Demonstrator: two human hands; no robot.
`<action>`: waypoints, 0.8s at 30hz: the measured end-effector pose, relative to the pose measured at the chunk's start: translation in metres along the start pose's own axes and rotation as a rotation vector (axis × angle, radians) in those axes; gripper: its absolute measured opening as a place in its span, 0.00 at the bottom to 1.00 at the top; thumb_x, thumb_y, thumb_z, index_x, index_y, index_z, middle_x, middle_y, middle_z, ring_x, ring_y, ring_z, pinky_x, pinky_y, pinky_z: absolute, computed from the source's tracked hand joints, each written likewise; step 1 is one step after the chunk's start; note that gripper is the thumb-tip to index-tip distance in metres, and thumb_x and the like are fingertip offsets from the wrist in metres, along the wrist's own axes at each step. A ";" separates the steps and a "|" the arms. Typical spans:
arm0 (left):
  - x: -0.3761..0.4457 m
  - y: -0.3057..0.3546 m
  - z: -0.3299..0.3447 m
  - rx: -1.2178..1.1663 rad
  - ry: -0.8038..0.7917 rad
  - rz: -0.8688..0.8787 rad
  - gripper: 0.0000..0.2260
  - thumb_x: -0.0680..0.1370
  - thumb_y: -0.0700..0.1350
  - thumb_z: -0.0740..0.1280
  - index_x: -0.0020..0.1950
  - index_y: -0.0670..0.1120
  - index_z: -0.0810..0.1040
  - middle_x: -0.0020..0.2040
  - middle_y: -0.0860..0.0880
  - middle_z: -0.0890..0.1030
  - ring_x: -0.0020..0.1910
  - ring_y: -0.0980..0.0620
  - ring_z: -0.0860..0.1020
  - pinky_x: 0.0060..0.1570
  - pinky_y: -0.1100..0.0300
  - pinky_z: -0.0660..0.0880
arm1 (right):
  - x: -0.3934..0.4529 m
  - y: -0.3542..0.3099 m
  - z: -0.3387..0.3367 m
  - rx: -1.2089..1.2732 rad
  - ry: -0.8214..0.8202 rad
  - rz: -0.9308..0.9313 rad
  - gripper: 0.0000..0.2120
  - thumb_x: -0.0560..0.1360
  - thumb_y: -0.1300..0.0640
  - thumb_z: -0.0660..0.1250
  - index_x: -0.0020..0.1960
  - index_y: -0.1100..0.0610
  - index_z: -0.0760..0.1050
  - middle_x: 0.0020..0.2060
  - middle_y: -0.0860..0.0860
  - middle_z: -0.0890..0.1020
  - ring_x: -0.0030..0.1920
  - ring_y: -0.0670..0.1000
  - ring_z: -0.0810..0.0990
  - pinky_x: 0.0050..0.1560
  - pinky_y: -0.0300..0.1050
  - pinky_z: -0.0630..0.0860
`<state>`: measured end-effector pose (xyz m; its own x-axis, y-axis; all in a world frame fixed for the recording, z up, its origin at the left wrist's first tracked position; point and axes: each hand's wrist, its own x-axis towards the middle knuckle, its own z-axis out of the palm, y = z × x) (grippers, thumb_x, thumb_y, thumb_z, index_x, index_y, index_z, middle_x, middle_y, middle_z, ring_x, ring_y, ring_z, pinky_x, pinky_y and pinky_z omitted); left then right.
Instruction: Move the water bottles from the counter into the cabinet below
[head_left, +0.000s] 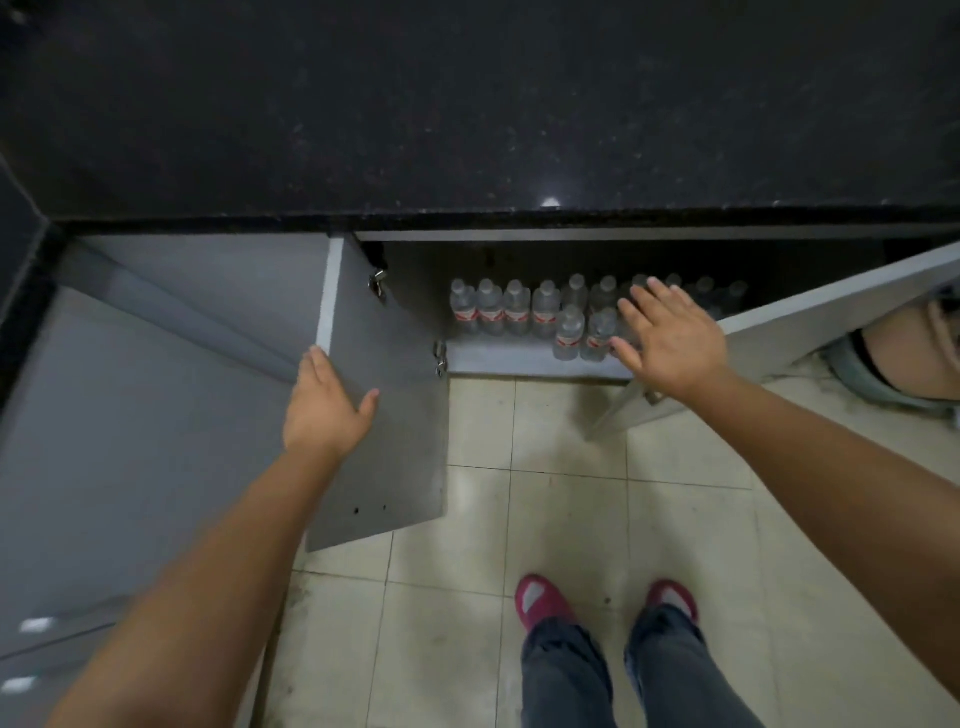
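Several clear water bottles (514, 309) with red-and-white labels stand in rows on the floor of the cabinet (498, 364) under the black counter (467, 104). Both grey doors are swung out. My left hand (324, 408) grips the outer edge of the left door (384, 415), fingers behind it and thumb on its inner face. My right hand (667, 338) hovers flat with fingers spread in front of the right-hand bottles, beside the right door (831, 317). It holds nothing. No bottle shows on the visible part of the counter.
Pale floor tiles (545, 519) lie in front of the cabinet. My feet in red slippers (543, 603) stand close to it. A grey rounded object (893, 374) sits on the floor behind the right door. A grey cabinet front (130, 415) fills the left.
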<state>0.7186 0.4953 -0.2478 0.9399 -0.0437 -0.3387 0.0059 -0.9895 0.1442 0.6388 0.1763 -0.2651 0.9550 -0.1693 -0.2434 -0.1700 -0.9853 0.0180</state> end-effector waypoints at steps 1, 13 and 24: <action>-0.004 0.000 0.005 0.012 -0.019 0.066 0.38 0.79 0.54 0.60 0.76 0.35 0.43 0.78 0.36 0.46 0.77 0.39 0.49 0.76 0.49 0.52 | -0.001 -0.001 0.000 0.012 0.021 -0.009 0.34 0.76 0.41 0.44 0.70 0.63 0.66 0.71 0.62 0.68 0.73 0.60 0.63 0.75 0.55 0.57; 0.020 0.117 0.054 0.265 0.257 0.862 0.36 0.71 0.69 0.56 0.66 0.41 0.65 0.69 0.37 0.70 0.77 0.41 0.46 0.69 0.40 0.60 | 0.005 0.021 0.016 0.156 0.335 -0.144 0.26 0.78 0.47 0.49 0.61 0.64 0.73 0.60 0.64 0.79 0.67 0.61 0.68 0.68 0.52 0.64; 0.066 0.204 0.058 0.306 0.525 0.904 0.47 0.61 0.45 0.80 0.73 0.47 0.57 0.73 0.36 0.64 0.76 0.49 0.31 0.74 0.51 0.29 | 0.028 0.122 0.014 -0.147 0.468 -0.202 0.28 0.80 0.45 0.34 0.66 0.58 0.63 0.74 0.55 0.54 0.76 0.47 0.32 0.74 0.53 0.30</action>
<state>0.7620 0.2829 -0.2952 0.5833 -0.7801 0.2264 -0.7776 -0.6168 -0.1219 0.6412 0.0519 -0.2828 0.9772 0.0643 0.2022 0.0319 -0.9867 0.1595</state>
